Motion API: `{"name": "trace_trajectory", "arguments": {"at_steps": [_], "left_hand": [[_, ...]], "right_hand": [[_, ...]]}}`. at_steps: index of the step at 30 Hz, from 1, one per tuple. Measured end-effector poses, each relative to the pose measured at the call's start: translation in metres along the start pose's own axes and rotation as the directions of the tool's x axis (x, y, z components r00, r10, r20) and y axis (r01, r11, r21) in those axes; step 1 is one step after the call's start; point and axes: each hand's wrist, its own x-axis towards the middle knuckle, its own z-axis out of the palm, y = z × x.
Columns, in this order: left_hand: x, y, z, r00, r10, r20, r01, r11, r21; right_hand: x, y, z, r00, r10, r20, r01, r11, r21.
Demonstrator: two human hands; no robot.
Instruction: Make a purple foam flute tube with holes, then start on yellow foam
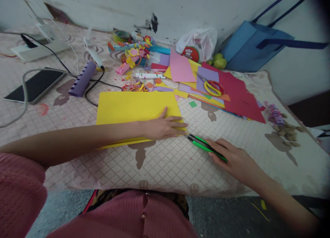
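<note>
A folded sheet of yellow paper (134, 107) lies on the patterned tablecloth in front of me. My left hand (165, 127) rests flat on its right part, fingers stretched toward the right edge. In my right hand (229, 157) is a green and black utility knife (203, 145). Its tip points at the paper's lower right corner, close to my left fingertips; whether it touches the paper I cannot tell. My left forearm covers part of the sheet's lower edge.
Beyond the sheet lie paper scraps (136, 86), scissors (212, 86) and red paper (235, 93). To the left are a purple paper tube (82, 79), a black tablet (36, 85) and cables. A blue bag (254, 45) and white plastic bag (198, 42) stand behind.
</note>
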Motion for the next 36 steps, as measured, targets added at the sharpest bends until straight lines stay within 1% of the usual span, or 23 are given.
{"name": "trace_trajectory", "arguments": {"at_steps": [7, 13, 17, 22, 26, 29, 32, 36], "left_hand": [[0.0, 0.0006, 0.0003, 1.0, -0.001, 0.013, 0.0, 1.0, 0.018], [-0.0006, -0.0002, 0.001, 1.0, 0.016, -0.015, -0.016, 1.0, -0.003], [-0.0006, 0.0, 0.0006, 1.0, 0.004, -0.004, -0.004, 1.0, -0.016], [-0.0003, -0.0004, 0.002, 1.0, -0.001, -0.03, 0.0, 0.999, -0.04], [0.0002, -0.0009, 0.004, 0.998, 0.006, -0.058, -0.008, 0.999, -0.043], [-0.0002, -0.0016, 0.0037, 0.998, 0.014, -0.055, -0.016, 0.999, -0.033], [-0.0025, -0.0031, 0.001, 0.998, 0.029, -0.055, -0.032, 0.998, -0.062], [-0.0067, -0.0049, -0.003, 0.998, 0.047, -0.035, -0.05, 0.995, -0.082]], "right_hand": [[-0.0005, 0.0035, -0.0005, 0.999, -0.03, 0.021, 0.029, 0.999, 0.018], [-0.0015, -0.0003, -0.0009, 1.0, 0.009, 0.01, -0.009, 0.998, 0.057], [0.0005, -0.0041, -0.0015, 1.0, 0.027, 0.011, -0.028, 0.996, 0.086], [0.0016, -0.004, -0.0001, 1.0, 0.02, -0.005, -0.019, 0.998, 0.066], [-0.0001, -0.0008, 0.0014, 1.0, -0.004, 0.018, 0.003, 0.999, 0.053], [-0.0015, 0.0004, 0.0019, 0.999, -0.002, 0.032, 0.001, 0.999, 0.039], [-0.002, -0.001, 0.0016, 0.999, 0.018, 0.04, -0.02, 0.999, 0.038], [-0.0008, -0.0047, 0.0004, 0.999, 0.028, 0.025, -0.029, 0.999, 0.042]]}}
